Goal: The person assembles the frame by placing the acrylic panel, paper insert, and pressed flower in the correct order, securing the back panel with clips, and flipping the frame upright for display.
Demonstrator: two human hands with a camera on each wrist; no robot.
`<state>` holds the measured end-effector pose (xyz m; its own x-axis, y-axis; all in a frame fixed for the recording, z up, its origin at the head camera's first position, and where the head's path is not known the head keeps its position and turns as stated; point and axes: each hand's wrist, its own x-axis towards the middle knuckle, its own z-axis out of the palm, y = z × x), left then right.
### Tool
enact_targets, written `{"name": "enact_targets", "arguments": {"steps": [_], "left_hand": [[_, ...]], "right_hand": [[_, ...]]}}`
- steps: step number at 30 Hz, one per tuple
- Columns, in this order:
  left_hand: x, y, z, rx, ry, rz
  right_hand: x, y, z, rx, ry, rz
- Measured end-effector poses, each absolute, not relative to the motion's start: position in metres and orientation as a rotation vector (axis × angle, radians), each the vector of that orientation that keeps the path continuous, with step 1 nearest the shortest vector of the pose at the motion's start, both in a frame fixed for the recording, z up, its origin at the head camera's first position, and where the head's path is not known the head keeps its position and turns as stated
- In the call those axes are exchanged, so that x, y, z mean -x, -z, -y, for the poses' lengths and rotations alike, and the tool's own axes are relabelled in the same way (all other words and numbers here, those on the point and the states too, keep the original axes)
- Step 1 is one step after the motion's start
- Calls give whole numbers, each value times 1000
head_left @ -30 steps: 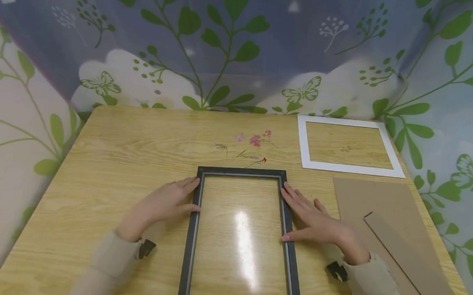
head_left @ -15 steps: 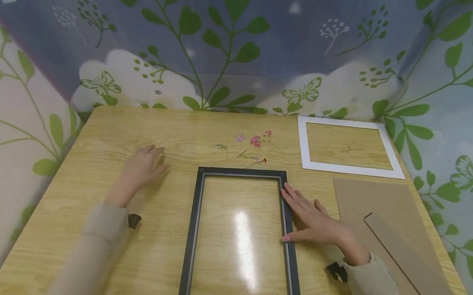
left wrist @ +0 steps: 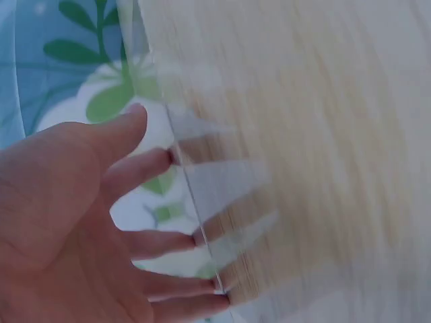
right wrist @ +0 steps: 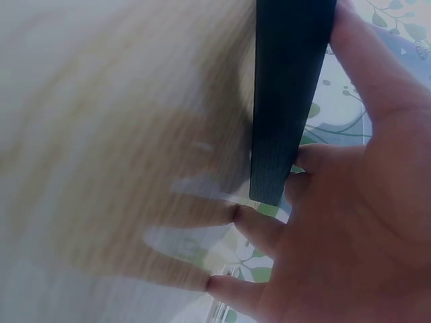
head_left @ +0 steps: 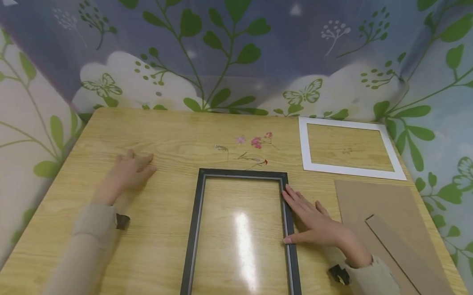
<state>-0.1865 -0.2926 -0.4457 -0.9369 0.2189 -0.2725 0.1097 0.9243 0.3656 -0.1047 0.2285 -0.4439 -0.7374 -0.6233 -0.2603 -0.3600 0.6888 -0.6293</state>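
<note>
A black picture frame lies on the wooden table. My right hand rests along its right side, fingers mostly straight and thumb on the bar. In the right wrist view, the thumb meets the dark frame bar, while two fingertips touch the table surface and reflect in it. Left of the frame, my left hand is low over the table, fingers loosely bent and spread, gripping nothing. The left wrist view shows its fingertips at a thin straight edge, with their reflections in the glossy surface beyond.
Several small pressed flowers lie beyond the frame. A white mat frame is at the back right. Below it lies a brown board with a strip-shaped flap. Patterned cloth walls enclose the table's back and sides.
My left hand has left the frame's left side, moving left across the table, first away and then slightly nearer the left edge. The right hand and frame keep their places.
</note>
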Motion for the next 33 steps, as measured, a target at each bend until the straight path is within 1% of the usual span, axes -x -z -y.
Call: {"name": "enact_targets", "arguments": {"steps": [3, 7, 9, 19, 24, 27, 29, 33], "left_hand": [[186, 448, 310, -249, -559, -2776], [180, 448, 332, -123, -738, -2723], [175, 448, 343, -114, -807, -2715], [159, 456, 385, -293, -927, -2708], [157, 451, 397, -304, -958, -2698], [159, 446, 397, -197, -935, -2776], [162, 442, 395, -35, -903, -2830], [170, 433, 387, 369, -754, -2825]], "right_hand": [[104, 443, -228, 760, 780, -2435], [104, 443, -227, 761, 785, -2437], [104, 443, -227, 761, 785, -2438], [104, 444, -229, 763, 779, -2445], [104, 445, -230, 759, 774, -2447], [104, 445, -230, 756, 775, -2442], [104, 444, -229, 758, 778, -2442], [104, 443, -228, 760, 780, -2441]]}}
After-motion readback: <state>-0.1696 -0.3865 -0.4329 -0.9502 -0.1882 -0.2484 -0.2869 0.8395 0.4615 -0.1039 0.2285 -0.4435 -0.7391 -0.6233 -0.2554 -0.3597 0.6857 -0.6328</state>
